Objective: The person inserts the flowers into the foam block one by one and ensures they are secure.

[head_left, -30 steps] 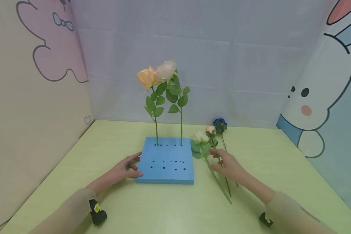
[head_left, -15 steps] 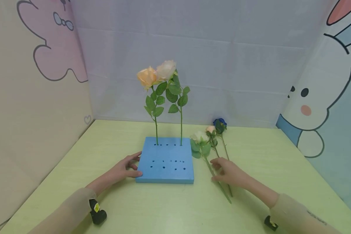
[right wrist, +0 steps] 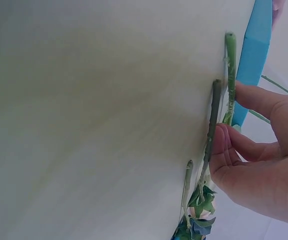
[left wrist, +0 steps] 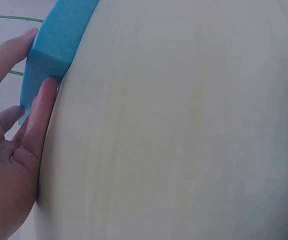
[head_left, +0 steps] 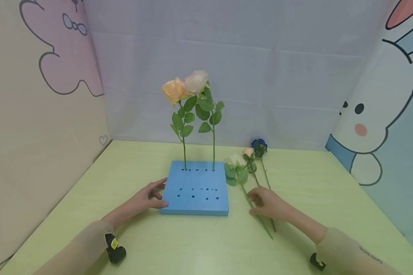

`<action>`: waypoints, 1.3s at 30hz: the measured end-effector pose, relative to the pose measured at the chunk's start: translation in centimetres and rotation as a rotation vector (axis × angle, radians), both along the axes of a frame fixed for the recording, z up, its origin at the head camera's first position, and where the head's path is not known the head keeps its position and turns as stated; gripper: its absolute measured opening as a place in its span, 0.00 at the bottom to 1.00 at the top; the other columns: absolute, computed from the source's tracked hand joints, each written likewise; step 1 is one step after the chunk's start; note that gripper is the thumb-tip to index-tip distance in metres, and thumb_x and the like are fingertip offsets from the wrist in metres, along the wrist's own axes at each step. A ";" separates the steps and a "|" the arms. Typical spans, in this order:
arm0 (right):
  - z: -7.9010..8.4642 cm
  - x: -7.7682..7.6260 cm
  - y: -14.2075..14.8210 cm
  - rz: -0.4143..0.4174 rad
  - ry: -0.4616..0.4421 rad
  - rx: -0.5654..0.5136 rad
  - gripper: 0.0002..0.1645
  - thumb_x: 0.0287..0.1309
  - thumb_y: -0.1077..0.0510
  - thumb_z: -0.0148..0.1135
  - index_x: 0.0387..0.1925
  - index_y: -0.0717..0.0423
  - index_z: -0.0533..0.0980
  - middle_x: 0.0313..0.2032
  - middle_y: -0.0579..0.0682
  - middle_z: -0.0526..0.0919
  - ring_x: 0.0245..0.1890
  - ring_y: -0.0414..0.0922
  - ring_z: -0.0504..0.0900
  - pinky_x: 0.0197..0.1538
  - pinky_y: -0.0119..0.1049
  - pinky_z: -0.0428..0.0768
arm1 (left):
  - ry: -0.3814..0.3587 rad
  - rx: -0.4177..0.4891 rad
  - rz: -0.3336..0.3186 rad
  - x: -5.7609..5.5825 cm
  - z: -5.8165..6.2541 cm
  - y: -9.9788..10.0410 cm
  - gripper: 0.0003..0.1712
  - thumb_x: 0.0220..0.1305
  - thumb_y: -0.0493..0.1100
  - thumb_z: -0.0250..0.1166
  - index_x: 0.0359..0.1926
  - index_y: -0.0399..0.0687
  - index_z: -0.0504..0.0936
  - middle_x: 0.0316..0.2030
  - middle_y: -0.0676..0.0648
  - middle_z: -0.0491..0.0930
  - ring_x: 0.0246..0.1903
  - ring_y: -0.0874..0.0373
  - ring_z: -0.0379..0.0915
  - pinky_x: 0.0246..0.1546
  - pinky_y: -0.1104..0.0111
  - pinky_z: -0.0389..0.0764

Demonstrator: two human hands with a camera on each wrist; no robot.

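A blue perforated foam board [head_left: 196, 185] lies on the table, with an orange rose [head_left: 173, 91] and a pale pink rose [head_left: 196, 82] upright in its far row of holes. My left hand [head_left: 151, 195] rests against the board's left side, thumb at the near corner and fingers spread along the edge. On the right lies a white rose [head_left: 235, 161]; my right hand [head_left: 269, 202] has its thumb and curled fingers around this rose's stem [right wrist: 230, 60]. A second, darker stem [right wrist: 214, 107] touches or nearly touches those fingers.
Beyond the white rose lie a peach rose [head_left: 249, 152] and a dark blue rose [head_left: 259, 145], their stems toward me. The pale green table [head_left: 130, 160] meets a curtain [head_left: 296, 95] behind and printed walls at both sides.
My right hand has come toward me along the white rose's stem, and its fingers have curled in. The peach rose's stem end has shifted slightly right. My left hand stays put.
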State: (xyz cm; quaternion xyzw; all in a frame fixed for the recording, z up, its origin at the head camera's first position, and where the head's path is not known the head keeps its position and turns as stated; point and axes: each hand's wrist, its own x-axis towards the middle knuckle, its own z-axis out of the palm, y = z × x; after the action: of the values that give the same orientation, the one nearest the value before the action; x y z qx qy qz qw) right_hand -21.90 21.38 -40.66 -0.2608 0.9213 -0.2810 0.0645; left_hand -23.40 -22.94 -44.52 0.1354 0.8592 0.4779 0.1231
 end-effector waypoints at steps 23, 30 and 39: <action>0.6 -1.2 1.2 0.031 -0.430 -0.249 0.36 0.64 0.59 0.63 0.66 0.74 0.63 0.47 0.62 0.84 0.42 0.44 0.85 0.43 0.35 0.83 | 0.006 0.011 0.000 0.2 0.2 0.2 0.52 0.58 0.49 0.72 0.77 0.49 0.53 0.68 0.37 0.65 0.51 0.52 0.70 0.48 0.63 0.73; 0.8 -1.3 1.7 0.047 -0.512 -0.285 0.36 0.68 0.61 0.57 0.69 0.76 0.57 0.50 0.63 0.84 0.45 0.45 0.84 0.46 0.35 0.83 | 0.003 0.015 -0.001 0.1 0.1 0.1 0.52 0.58 0.49 0.72 0.77 0.49 0.53 0.68 0.37 0.65 0.51 0.52 0.70 0.48 0.63 0.73; 0.9 -1.2 1.5 0.022 -0.477 -0.334 0.34 0.63 0.64 0.60 0.65 0.78 0.62 0.45 0.65 0.84 0.35 0.42 0.84 0.39 0.36 0.83 | -0.004 0.000 0.005 0.2 0.2 0.2 0.52 0.59 0.50 0.72 0.77 0.50 0.53 0.68 0.38 0.65 0.51 0.53 0.69 0.48 0.64 0.73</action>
State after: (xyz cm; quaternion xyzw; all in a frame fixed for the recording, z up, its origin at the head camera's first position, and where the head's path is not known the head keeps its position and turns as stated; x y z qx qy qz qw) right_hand -23.15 22.90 -39.78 -0.2044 0.8181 -0.4816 0.2386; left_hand -23.17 -22.72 -44.30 0.1325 0.8592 0.4785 0.1236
